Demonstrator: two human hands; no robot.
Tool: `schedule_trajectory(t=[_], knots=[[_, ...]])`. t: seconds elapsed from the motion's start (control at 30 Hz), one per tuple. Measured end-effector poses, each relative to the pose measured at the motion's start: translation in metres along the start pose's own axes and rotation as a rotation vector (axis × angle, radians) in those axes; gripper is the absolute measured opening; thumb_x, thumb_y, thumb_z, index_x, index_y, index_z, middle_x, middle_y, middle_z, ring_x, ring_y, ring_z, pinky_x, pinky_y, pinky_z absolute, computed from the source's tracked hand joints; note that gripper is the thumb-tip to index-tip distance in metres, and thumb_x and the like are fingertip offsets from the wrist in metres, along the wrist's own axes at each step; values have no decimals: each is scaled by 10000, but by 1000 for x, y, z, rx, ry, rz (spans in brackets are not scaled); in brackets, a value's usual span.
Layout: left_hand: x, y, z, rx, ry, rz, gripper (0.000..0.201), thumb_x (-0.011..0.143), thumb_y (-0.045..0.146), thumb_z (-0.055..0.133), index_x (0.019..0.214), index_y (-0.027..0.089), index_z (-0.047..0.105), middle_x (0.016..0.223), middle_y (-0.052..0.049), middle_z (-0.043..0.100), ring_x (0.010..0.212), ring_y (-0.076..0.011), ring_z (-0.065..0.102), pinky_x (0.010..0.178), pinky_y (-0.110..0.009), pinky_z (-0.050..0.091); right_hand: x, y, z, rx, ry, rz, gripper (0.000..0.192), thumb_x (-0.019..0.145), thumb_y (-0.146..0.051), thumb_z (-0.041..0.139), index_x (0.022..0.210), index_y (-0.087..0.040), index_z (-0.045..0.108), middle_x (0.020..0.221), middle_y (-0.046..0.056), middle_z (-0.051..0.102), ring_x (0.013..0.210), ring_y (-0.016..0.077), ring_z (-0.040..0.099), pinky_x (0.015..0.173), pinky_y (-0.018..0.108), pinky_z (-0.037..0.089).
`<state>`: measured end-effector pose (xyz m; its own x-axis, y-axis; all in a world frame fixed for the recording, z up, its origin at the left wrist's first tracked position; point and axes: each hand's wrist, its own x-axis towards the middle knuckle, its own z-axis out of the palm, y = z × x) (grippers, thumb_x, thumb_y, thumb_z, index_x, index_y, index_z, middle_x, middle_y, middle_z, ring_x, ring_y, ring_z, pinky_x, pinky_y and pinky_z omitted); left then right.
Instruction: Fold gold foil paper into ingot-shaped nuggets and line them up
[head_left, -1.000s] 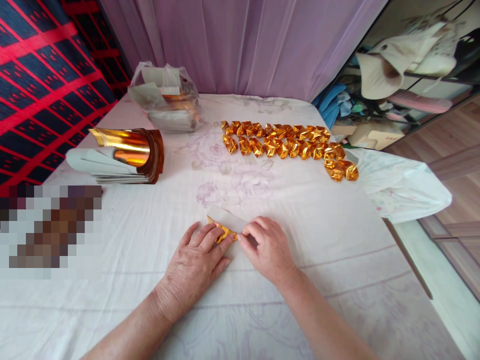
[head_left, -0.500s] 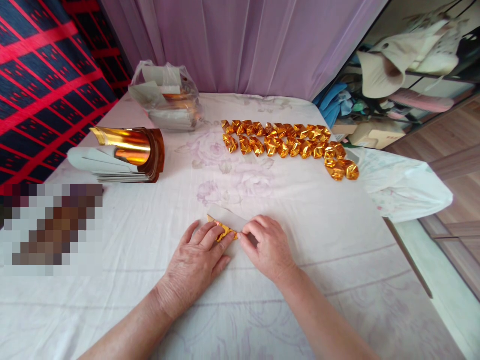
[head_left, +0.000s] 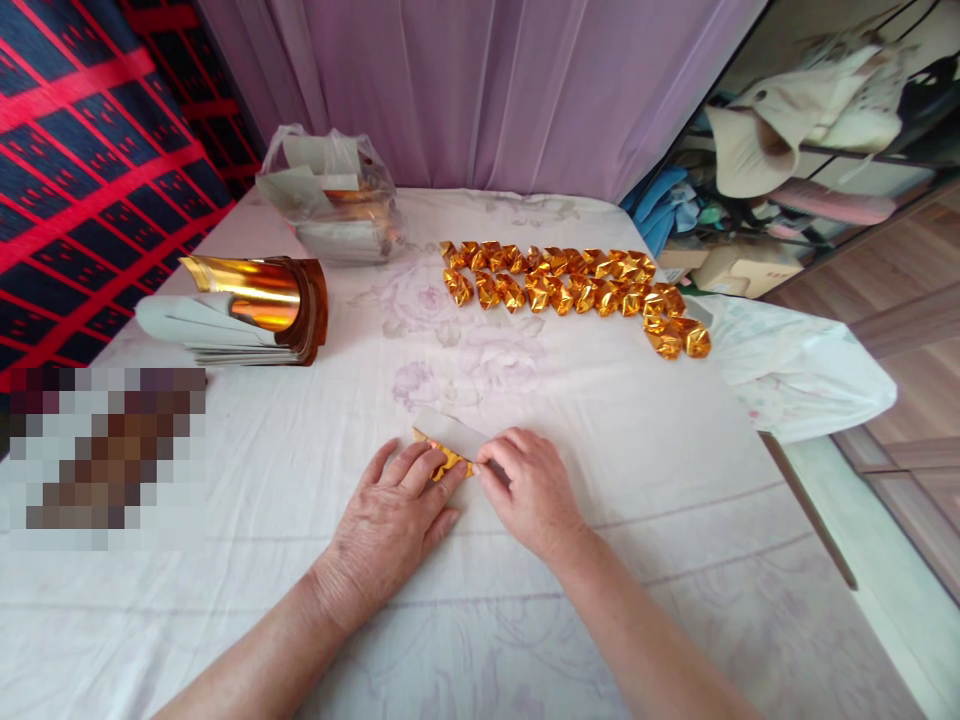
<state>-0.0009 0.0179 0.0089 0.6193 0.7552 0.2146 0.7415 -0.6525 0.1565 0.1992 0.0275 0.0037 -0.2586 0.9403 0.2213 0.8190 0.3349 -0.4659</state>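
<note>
On white floral cloth [head_left: 600,420], one folded gold-and-grey foil-paper strip [head_left: 448,428]: probably light, slick, easily creased; best held by edges. Left hand [head_left: 394,510] part spread, fingers pressing on it; right hand [head_left: 532,490] pinching its right end. Beyond: one grey-backed gold sheet stack [head_left: 262,300], one clear plastic bag of sheets [head_left: 379,170], many faceted gold foil pieces [head_left: 561,296], crowded beyond exact count.

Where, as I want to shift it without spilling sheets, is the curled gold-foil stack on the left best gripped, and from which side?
I'd grip the gold-foil stack at its curved right end, coming from the right: the sheets seem to bend together there, while their loose edges fan out leftward.
</note>
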Motion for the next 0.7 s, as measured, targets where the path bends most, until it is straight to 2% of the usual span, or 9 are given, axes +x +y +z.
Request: schedule_trajectory(t=[0.3,0.53,0.7], knots=[[1,0,-1,-5,-11,0,356,943,315,523,1285,247,597,1221,-58,625,1168,-269,535,1061,-525,390,1,7,-3,125,-30,-6,113,844,-102,591,810,-209,605,814,6,629,790,170,576,731,307,385],[0,0,0,8,-3,11,355,948,316,515,1287,244,596,1222,-65,616,1174,-273,527,1067,-530,380,-1,5,-1,77,-34,-9,106,864,-107,568,859,-206,605,844,14,634,826,180,570,743,317,375],[0,-1,1,7,-18,3,375,947,339,521,1308,262,581,1223,-58,612,1182,-271,521,1075,-521,376,-3,4,1,26,31,-132,161,866,-88,514,854,-211,618,864,29,625,834,186,575,747,325,386]])
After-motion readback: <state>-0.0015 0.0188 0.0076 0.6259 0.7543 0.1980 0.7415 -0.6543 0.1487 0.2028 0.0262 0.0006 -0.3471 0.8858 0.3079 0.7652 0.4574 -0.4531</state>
